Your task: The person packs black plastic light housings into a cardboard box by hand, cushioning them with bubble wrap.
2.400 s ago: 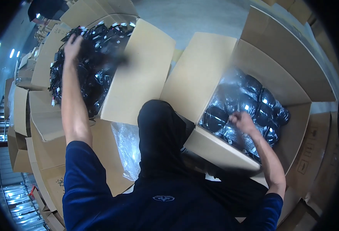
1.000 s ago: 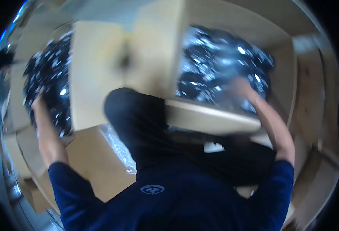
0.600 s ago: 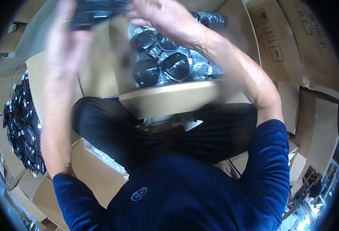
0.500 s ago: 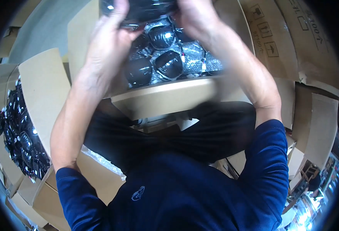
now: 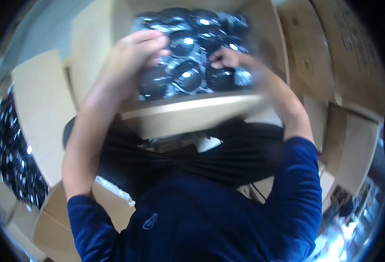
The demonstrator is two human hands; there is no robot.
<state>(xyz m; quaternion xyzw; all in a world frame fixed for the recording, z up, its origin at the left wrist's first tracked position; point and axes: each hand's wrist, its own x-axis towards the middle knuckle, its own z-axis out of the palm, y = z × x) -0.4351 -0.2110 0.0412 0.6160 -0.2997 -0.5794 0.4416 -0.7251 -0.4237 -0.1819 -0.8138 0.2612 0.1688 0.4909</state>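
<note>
The fingers (image 5: 159, 43) of the left hand (image 5: 133, 56) are loosely parted and slightly bent, with nothing seen between them, while those of the right hand (image 5: 228, 59) curl down at the upper edge of a black rounded part (image 5: 219, 78) directly below them; motion blur softens this spot, so I cannot tell whether they grip it or merely touch it. The likeliest trouble is that part tipping or sliding out of line, since its curved, shiny surface looks slick and its neighbours seem to give it an uneven seat. A hard push from the right fingers could also rub it against the next part and scuff either one, and a low sweep of the left fingers could knock the dark part (image 5: 154, 82) just beneath them. Around and below both sets of fingers is the large cardboard box (image 5: 192, 115), its near flap folded toward the person's lap. Inside it, glossy black parts (image 5: 187, 76) sit close together, beyond the fingers, between the hands and on their near side, with bubble wrap (image 5: 243, 77) showing just right of the right fingers. Well to the left of the left fingers, a second box (image 5: 39, 100) holds a heaped pile of small black pieces (image 5: 15, 153).
</note>
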